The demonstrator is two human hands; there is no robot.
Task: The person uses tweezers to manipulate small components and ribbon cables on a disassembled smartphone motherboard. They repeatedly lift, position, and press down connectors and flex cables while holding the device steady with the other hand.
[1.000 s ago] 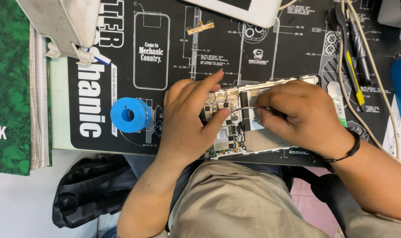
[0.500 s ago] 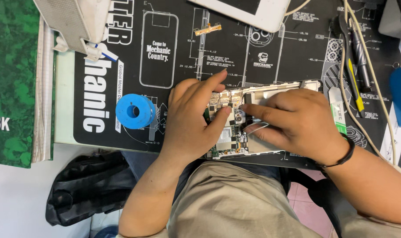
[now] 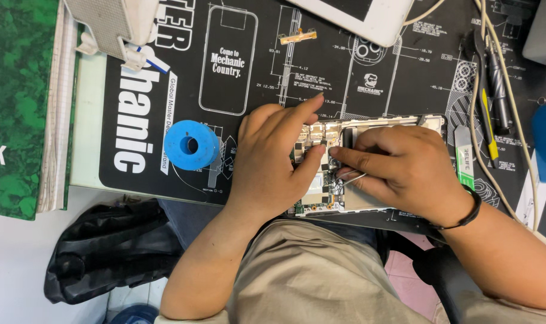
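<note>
Left hand (image 3: 273,162) lies flat on the opened phone (image 3: 321,180), fingers spread, pinning it to the black repair mat (image 3: 405,78). Right hand (image 3: 405,171) is closed around thin metal tweezers (image 3: 352,177), tips down by the board between both hands. I'd say keep that left palm steady and go light on the tweezers. Blue spool (image 3: 192,144) sits just left of the left hand.

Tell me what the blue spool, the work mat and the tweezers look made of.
Blue spool: matte plastic by its look, evenly coloured and moulded. Work mat: probably rubber or silicone, flat black with white printing, dull. Tweezers in the right hand: metal, thin and silvery.
</note>
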